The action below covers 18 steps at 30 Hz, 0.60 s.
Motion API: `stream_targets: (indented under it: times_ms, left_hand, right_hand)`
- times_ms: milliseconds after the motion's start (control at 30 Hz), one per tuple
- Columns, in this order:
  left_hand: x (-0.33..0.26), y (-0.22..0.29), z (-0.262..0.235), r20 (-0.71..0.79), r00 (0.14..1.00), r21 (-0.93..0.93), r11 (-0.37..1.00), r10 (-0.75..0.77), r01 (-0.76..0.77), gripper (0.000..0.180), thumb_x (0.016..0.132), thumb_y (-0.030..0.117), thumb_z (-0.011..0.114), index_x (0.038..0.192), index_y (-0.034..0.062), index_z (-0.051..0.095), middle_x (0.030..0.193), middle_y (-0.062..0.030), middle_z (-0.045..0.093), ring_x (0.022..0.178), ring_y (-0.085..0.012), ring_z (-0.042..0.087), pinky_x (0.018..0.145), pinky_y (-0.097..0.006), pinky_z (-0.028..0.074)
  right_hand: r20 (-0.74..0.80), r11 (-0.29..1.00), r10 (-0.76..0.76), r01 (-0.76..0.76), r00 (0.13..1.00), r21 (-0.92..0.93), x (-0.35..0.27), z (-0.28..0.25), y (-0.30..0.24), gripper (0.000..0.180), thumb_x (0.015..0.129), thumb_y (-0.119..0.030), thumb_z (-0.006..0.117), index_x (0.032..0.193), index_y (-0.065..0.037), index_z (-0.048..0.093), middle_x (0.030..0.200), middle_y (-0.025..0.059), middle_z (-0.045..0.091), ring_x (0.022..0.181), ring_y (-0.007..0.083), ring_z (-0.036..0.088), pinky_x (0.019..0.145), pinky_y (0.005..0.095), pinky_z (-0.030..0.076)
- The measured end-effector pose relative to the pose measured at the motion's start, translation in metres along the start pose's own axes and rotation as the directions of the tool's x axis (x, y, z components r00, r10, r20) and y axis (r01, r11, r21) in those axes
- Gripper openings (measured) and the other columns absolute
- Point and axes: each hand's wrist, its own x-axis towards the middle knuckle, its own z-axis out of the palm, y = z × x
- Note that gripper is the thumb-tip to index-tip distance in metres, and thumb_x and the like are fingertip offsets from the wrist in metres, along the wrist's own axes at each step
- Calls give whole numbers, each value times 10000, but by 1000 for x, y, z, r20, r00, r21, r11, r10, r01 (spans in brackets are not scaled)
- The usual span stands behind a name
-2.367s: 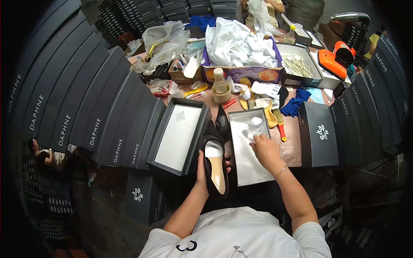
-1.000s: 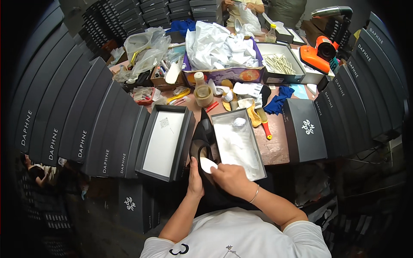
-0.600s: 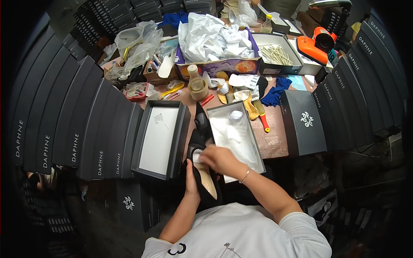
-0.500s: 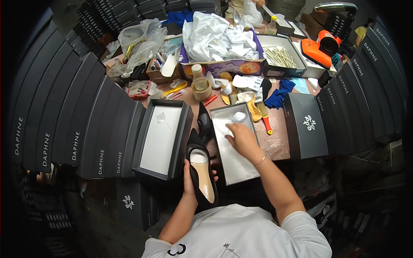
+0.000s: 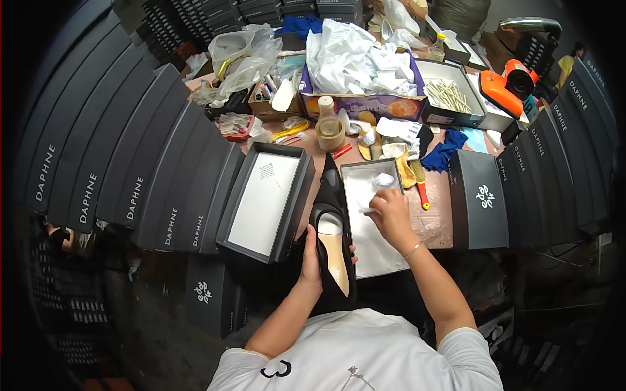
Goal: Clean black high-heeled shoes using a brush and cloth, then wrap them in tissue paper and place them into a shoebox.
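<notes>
Your left hand point(image 5: 312, 260) grips the black high-heeled shoe point(image 5: 330, 228) from underneath at its heel end, fingers wrapped around the body, fingertips showing over the right edge. The shoe points its toe toward twelve o'clock, tan insole facing up, with a white pad sitting in the heel seat. It lies between the two open boxes, at the near edge of the table point(image 5: 438, 221).

Your right hand point(image 5: 390, 215) is over the open shoe box point(image 5: 372, 247) at three o'clock from the shoe, fingers curled narrow and pinching at the white tissue paper that lines it. A small white wad point(image 5: 383, 179) lies at the box's far end, just at twelve o'clock from your knuckles.

At nine o'clock from the shoe, a second open box point(image 5: 264, 202) shows its white lining. At three o'clock from your right hand, a closed black box point(image 5: 479, 199) stands well apart. Toward twelve o'clock, a glue bottle point(image 5: 329, 124) stands on the table, and behind it a purple carton point(image 5: 365, 104) heaped with white paper. At two o'clock, blue cloth point(image 5: 443, 151) and an orange tool point(image 5: 502, 88). Stacks of black boxes point(image 5: 117, 169) curve along your nine o'clock side.
</notes>
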Motion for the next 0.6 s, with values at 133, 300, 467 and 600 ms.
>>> stream_targets:
  times_ms: [133, 300, 467, 600]
  left_hand:
    - [7, -8, -6, 49, 997, 12, 998, -58, 57, 803, 865, 750, 351, 1155, 33, 565, 1009, -103, 627, 839, -231, 657, 739, -405, 568]
    - [15, -16, -24, 69, 997, -53, 998, 22, -19, 429, 901, 372, 614, 1193, 66, 541, 1058, -52, 589, 1022, -164, 564, 904, -312, 465]
    - [0, 2, -11, 90, 993, 43, 996, 76, -80, 481, 923, 483, 550, 1127, 48, 555, 953, -77, 635, 856, -178, 633, 750, -305, 540]
    - [-9, 3, 4, 88, 986, 27, 989, 143, -146, 596, 928, 585, 472, 1175, 46, 538, 1024, -78, 613, 919, -182, 618, 792, -314, 520]
  right_hand:
    - [179, 334, 340, -296, 923, 895, 10, -22, -57, 204, 776, -19, 668, 971, -34, 612, 923, 97, 603, 908, 217, 601, 758, 304, 476]
    - [40, 913, -148, 120, 988, 391, -9, -16, -83, 325, 714, 105, 575, 1009, -33, 571, 960, 115, 616, 931, 266, 613, 818, 337, 485]
    - [118, 968, -156, 129, 981, 215, -10, -45, -87, 319, 668, 100, 627, 954, -33, 576, 880, 113, 595, 812, 318, 605, 694, 385, 493]
    - [82, 906, -52, 12, 995, 423, 0, -31, -93, 261, 681, 68, 640, 901, -46, 556, 821, 119, 551, 759, 337, 591, 648, 387, 497]
